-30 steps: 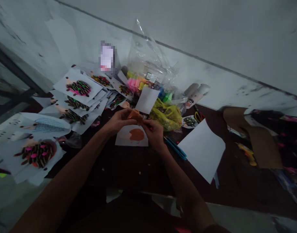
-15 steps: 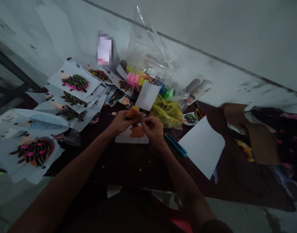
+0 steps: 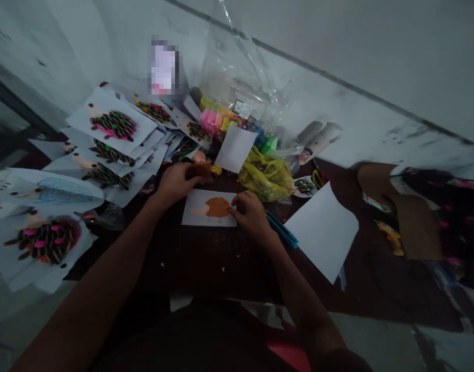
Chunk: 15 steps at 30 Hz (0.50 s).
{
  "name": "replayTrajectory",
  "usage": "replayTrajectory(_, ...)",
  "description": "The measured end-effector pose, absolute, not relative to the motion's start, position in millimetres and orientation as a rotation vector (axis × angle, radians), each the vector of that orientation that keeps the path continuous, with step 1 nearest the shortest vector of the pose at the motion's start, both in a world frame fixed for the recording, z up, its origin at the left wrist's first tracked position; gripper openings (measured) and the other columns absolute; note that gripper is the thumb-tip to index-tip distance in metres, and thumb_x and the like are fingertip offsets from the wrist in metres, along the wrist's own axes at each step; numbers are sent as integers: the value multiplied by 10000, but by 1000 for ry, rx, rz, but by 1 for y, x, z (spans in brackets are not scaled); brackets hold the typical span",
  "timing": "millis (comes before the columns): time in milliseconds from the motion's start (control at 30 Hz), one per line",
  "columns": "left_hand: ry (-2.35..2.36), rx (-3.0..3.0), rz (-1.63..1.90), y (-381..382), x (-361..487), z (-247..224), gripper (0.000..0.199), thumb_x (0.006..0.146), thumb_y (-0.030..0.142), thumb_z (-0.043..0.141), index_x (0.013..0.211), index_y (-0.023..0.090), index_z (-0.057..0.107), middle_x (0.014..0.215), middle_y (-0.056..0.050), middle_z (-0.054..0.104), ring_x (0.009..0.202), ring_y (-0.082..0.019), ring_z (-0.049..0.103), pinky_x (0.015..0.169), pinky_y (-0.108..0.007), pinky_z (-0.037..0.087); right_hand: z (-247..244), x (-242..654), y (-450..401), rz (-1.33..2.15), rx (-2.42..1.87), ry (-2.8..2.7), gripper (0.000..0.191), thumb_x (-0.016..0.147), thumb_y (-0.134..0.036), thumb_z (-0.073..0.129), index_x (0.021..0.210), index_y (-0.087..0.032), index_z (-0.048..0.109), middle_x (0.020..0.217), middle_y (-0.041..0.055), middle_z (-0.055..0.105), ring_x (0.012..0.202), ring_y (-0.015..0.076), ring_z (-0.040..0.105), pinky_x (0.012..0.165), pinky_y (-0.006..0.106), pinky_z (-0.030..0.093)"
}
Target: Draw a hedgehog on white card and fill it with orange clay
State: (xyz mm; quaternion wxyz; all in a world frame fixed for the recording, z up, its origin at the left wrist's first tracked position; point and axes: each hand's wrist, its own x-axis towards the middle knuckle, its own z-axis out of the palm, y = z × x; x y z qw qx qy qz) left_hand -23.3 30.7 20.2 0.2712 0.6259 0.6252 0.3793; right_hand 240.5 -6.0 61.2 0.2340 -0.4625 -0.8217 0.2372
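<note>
A white card [image 3: 190,217] lies on the dark table with a hedgehog shape on it: an orange-brown body [image 3: 217,207] and a pale pointed snout. My left hand [image 3: 177,181] is just beyond the card's upper left corner, its fingers closed on an orange-brown piece [image 3: 202,169], perhaps a packet of modelling clay. At the card's right edge is my right hand [image 3: 251,213]. Its thumb and fingertips are bent together at the right end of the orange body. Whatever lies between them is too small to tell.
Stacked hedgehog pictures [image 3: 111,125] cover the left side. Behind the card stand a yellow plastic bag [image 3: 270,181] and a clear bag of coloured clay [image 3: 213,118]. Blue scissors [image 3: 282,229] and a blank white sheet [image 3: 325,232] lie to the right, with brown cardboard [image 3: 417,225] beyond.
My hands have moved apart. The left has gone left with the orange-brown piece; the right has come down to the card, whose hedgehog shape now shows in full.
</note>
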Motion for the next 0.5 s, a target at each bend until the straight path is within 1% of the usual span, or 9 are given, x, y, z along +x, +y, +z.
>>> replayTrajectory(67,1928,1752,1033,26,-22,25,297,769,350,729,1029,214,680,1035,-100,678,1044,-337,632,873,-426,513,61,238,-7,636,-1303,-2303,61,830,-148,724,829,-200,693,890,30,617,870,190,583,801,310,470)
replayTrajectory(100,2001,1760,1051,24,-21,29,339,791,346,707,1101,214,668,1135,-115,652,1106,-350,611,907,-442,505,61,236,-7,632,-1318,-2318,64,830,-141,728,821,-199,703,888,31,616,875,191,583,803,311,466)
replayTrajectory(133,2037,1759,1070,21,-19,33,333,826,343,669,1133,213,659,1183,-120,633,1130,-352,603,921,-447,500,60,235,-6,626,-1329,-2336,64,832,-139,731,816,-198,714,889,33,616,881,193,583,808,314,464)
replayTrajectory(200,2001,1793,1100,16,-16,42,273,887,329,587,1116,204,669,1140,-109,650,1079,-322,629,917,-434,501,59,232,-6,603,-1343,-2376,58,842,-149,733,818,-201,736,895,38,619,895,198,584,821,323,459)
replayTrajectory(267,1841,1877,1103,13,-12,46,236,897,323,553,1024,189,701,1047,-94,696,971,-281,664,878,-400,512,59,231,-6,569,-1350,-2426,61,862,-168,722,830,-208,754,902,43,626,903,203,581,829,331,457)
replayTrajectory(333,1671,1950,1038,12,-8,45,241,886,335,547,934,183,727,967,-86,732,896,-263,684,835,-381,520,61,230,-8,528,-1353,-2483,82,887,-186,700,853,-210,770,923,54,641,909,209,577,834,341,454)
replayTrajectory(400,1564,2004,922,11,-7,41,255,867,331,541,906,188,748,951,-84,754,879,-265,697,811,-377,523,64,230,-10,492,-1352,-2544,110,906,-194,676,881,-205,783,958,68,657,924,219,576,845,353,451)
replayTrajectory(500,1501,2091,729,10,-8,35,240,823,291,549,876,208,768,997,-82,761,926,-282,700,831,-384,521,69,233,-12,473,-1342,-2595,142,914,-181,655,924,-204,794,1016,80,677,960,231,585,875,370,446)
